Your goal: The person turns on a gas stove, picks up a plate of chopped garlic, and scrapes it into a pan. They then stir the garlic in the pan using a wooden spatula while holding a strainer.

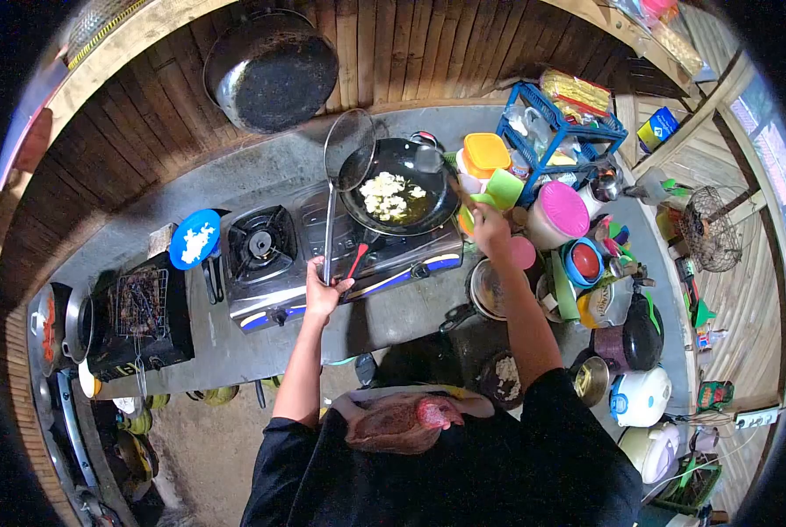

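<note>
In my left hand (323,292) is the long metal handle of a wire mesh strainer (350,145), its round basket raised over the left rim of a black wok (441,211). My right hand (491,232) is closed around the wooden handle of a spatula (430,159), whose flat blade is above the far right part of the wok. White chopped pieces (386,195) lie in oil inside the wok, which sits on the right burner of a gas stove (261,299). The wok's handle with a red part (358,260) points toward me, near my left hand.
A blue plate (185,256) with white pieces stands left of the bare burner (261,244). Farther left is a grill rack (140,303) on a black box. Tubs, a pink-lidded container (563,211), bowls and a blue basket (558,132) crowd the right. A large pan (279,79) hangs behind.
</note>
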A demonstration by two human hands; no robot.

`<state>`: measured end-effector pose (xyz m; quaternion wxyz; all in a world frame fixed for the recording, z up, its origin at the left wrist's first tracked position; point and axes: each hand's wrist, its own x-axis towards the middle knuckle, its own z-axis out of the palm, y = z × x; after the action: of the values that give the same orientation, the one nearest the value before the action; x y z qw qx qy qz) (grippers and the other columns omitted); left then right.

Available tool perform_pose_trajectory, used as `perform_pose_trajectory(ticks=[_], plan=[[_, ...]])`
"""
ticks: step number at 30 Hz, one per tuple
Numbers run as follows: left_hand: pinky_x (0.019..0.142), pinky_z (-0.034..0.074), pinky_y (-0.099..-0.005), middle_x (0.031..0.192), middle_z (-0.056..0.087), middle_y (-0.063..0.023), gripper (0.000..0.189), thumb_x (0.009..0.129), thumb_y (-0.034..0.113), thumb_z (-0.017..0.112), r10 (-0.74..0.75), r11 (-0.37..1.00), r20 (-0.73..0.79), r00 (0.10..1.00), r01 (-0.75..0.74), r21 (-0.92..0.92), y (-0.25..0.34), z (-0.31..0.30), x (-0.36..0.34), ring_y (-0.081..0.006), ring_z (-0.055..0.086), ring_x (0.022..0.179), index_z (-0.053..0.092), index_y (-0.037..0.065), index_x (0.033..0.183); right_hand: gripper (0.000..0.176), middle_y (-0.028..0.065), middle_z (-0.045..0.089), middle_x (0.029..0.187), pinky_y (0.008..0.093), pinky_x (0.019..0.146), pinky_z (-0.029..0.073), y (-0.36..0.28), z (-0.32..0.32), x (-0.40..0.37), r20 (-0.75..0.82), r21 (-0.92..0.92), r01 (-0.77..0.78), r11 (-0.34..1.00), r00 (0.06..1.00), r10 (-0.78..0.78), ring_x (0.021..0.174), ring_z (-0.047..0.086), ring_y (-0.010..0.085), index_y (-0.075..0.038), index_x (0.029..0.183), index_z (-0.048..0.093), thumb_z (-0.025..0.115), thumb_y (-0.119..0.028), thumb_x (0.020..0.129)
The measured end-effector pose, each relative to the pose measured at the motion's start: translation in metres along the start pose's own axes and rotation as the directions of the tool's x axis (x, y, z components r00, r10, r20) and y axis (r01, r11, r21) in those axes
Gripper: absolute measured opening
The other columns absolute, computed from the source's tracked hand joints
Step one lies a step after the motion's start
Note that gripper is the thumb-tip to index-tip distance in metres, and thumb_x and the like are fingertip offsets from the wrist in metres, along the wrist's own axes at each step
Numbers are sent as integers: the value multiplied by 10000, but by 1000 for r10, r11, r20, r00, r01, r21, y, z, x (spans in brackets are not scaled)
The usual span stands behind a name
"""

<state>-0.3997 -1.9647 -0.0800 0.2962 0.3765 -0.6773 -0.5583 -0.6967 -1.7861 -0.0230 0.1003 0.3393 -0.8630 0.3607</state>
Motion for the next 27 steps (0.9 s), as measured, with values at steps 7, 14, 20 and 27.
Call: perform_pose_trajectory(ticks=[7, 14, 20, 27], plan=[[551, 386, -246, 667, 429, 36, 662, 582, 10, 805, -9, 1000, -3, 1000, 9, 20, 0, -2, 0, -90, 409, 593, 393, 97, 1093, 246, 198, 627, 870, 382, 720, 480, 39, 47, 2, 67, 32, 86, 996, 994, -88, 805, 613, 339, -23, 991, 615, 499, -203, 869], [539, 381, -236, 658, 421, 41, 648, 587, -2, 797, -9, 1000, -12, 1000, 9, 26, 3, -2, -1, -85, 405, 581, 393, 94, 1085, 253, 221, 613, 886, 398, 764, 464, 10, 18, -9, 114, 94, 71, 993, 990, -82, 859, 595, 354, -17, 1004, 605, 463, -186, 880], [540, 384, -236, 651, 418, 43, 632, 591, -11, 790, -61, 998, 14, 998, 62, -29, 6, -1, -2, -81, 407, 581, 395, 103, 1071, 240, 212, 609, 889, 438, 761, 456, -8, -8, -8, 128, -77, 82, 994, 989, -72, 862, 580, 373, -20, 1004, 595, 469, -94, 814], [537, 382, -230, 685, 423, 47, 621, 598, 6, 792, -67, 997, 7, 998, 67, -28, 0, -1, -1, -74, 410, 600, 399, 123, 1064, 272, 216, 613, 902, 363, 759, 468, 23, 27, -26, 331, -80, 197, 977, 930, -161, 886, 595, 345, -11, 1058, 591, 411, -122, 887]])
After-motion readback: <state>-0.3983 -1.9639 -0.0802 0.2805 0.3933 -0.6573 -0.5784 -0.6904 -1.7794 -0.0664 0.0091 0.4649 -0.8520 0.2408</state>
